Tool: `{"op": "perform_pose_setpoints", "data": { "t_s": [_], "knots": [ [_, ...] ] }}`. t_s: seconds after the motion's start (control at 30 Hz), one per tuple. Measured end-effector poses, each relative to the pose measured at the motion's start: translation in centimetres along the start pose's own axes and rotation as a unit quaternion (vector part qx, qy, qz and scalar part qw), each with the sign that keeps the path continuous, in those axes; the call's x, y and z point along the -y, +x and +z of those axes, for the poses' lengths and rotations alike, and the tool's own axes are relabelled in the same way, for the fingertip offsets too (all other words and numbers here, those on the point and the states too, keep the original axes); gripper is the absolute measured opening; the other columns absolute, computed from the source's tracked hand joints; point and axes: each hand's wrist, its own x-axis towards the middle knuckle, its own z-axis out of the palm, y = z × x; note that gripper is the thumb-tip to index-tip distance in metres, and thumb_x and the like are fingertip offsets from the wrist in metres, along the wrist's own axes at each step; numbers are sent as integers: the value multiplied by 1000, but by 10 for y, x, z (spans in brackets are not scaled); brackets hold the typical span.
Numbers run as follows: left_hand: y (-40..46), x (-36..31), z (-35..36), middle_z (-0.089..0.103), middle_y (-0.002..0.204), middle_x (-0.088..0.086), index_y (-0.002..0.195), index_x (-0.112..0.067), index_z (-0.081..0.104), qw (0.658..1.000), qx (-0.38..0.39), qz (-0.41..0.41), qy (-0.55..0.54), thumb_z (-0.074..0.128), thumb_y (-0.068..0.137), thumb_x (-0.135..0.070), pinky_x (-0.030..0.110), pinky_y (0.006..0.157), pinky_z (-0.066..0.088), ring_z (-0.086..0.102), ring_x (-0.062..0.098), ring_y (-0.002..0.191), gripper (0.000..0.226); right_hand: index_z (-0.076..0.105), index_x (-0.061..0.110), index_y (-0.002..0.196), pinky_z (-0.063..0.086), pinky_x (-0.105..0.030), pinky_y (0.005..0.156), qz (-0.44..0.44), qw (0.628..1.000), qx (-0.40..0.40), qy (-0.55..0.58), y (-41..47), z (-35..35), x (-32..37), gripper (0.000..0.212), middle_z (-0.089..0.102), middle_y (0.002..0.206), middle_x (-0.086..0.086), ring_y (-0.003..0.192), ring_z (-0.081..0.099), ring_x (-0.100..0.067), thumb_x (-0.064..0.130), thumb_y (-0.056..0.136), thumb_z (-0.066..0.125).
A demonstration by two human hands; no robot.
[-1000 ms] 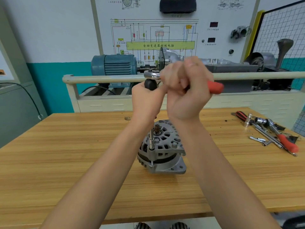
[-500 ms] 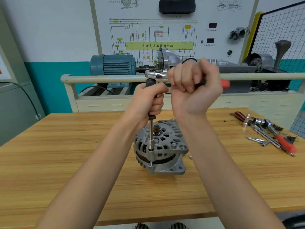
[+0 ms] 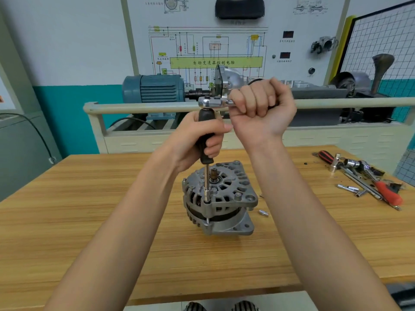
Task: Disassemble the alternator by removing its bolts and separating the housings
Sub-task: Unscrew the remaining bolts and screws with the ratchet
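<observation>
— Wooden table (image 3: 78, 221), alternator (image 3: 219, 198) standing at its middle?
— Yes. Left hand (image 3: 197, 140) grips the extension (image 3: 205, 135); right hand (image 3: 262, 108) clamps the ratchet (image 3: 213, 102).
— Risk?
— Nobody steadies the alternator; a tilted socket could slip off the bolt (image 3: 207, 219).

A single head-worn wide-angle view looks forward and down from the near edge of the wooden counter (image 3: 67, 221). Both forearms reach in from 6 o'clock toward the alternator (image 3: 219, 198), close at centre. The wiring-diagram panel (image 3: 215, 52) fills 12 o'clock, farther back. Straight lines bow toward the frame's edges.
</observation>
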Motion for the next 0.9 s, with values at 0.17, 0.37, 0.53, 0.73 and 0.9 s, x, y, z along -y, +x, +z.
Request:
{"op": "perform_pose_setpoints", "data": {
  "t_s": [0.17, 0.37, 0.53, 0.73, 0.9],
  "knots": [
    [6, 3, 9, 22, 35, -8, 41, -22, 34, 999, 3, -25, -22, 54, 80, -8, 14, 36, 13, 16, 6, 28, 46, 35, 15, 39, 20, -22, 43, -32, 999, -23, 6, -2, -3, 0, 38, 23, 31, 2, 41, 8, -13, 15, 77, 39],
    [11, 6, 27, 27, 41, -3, 55, -19, 30, 963, -263, 7, 60, 54, 85, -4, 18, 40, 20, 21, 13, 37, 41, 40, 23, 52, 22, -28, 49, -251, 900, 138, -328, -25, 10, -26, 34, 33, 43, 8, 42, 25, -9, 8, 82, 44],
    [10, 11, 27, 30, 50, 0, 57, -19, 33, 941, -315, 60, 107, 57, 85, -3, 19, 40, 22, 25, 13, 47, 40, 42, 27, 59, 18, -30, 48, -289, 849, 189, -400, -30, 13, -33, 26, 35, 48, 11, 43, 28, -7, 11, 79, 45],
    [4, 0, 1, 30, 38, -6, 46, -19, 42, 1000, -20, -19, -15, 60, 76, -8, 16, 36, 25, 25, 8, 31, 36, 33, 19, 40, 23, -24, 45, -42, 988, 64, -132, -7, 8, 0, 42, 16, 35, 1, 40, 10, -14, 12, 81, 36],
    [5, -4, -1, 29, 33, -8, 43, -19, 38, 992, 104, -66, -29, 60, 75, -12, 12, 32, 20, 22, 4, 25, 40, 35, 14, 39, 19, -22, 44, -3, 1000, -9, 22, 1, -5, 1, 38, 25, 31, 1, 41, 7, -13, 15, 77, 38]
  ]
}}
